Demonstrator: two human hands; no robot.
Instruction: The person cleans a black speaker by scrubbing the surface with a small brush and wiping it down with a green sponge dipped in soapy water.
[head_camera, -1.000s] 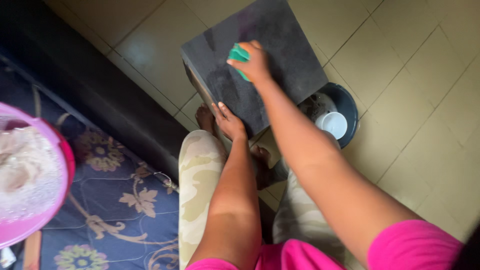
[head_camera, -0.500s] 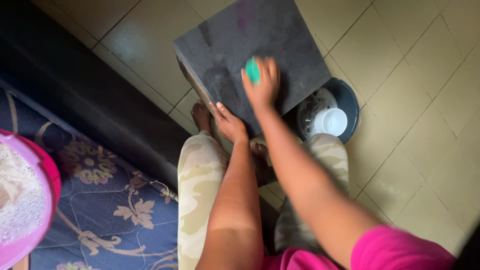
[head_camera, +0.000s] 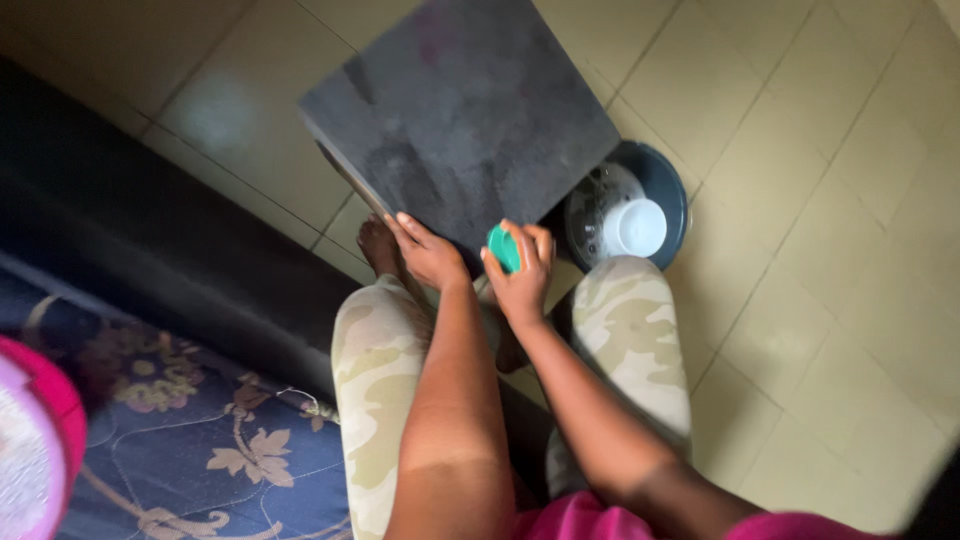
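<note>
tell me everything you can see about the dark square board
The dark square board is a flat charcoal-grey slab with a matte, slightly rough-looking top showing darker, damp-looking patches and a faint purple smudge. It sits turned diagonally over the tiled floor, with a thin pale edge visible on its near-left side. The left hand rests on its near corner; the right hand holds a green sponge at its near edge.
</note>
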